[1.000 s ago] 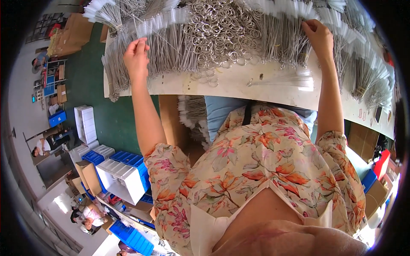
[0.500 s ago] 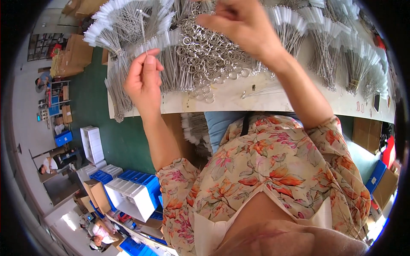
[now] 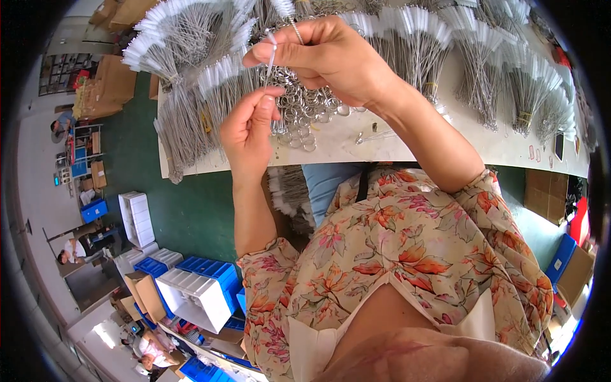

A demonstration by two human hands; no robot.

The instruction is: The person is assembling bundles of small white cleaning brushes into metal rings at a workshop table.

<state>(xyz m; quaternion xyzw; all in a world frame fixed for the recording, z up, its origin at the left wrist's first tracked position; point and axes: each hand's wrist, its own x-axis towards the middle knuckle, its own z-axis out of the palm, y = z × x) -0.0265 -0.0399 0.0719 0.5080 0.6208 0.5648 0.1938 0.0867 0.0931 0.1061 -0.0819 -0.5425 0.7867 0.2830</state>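
White and slim, a thin brush [image 3: 272, 60] is sitting pinched in the left hand's grip [image 3: 251, 127]. The right hand's grip [image 3: 334, 60] is clasping a wire-stemmed brush [image 3: 294, 27] near metal rings [image 3: 307, 108].

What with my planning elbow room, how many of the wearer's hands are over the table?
2: the left hand, seen left of the nearest metal rings, and the right hand, farther right and beyond, holding a brush. Neither is hidden.

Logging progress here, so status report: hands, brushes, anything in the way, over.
Right hand: gripping brush. Left hand: at lower end of slim brush, grip unclear. Rings: partly hidden behind hands.
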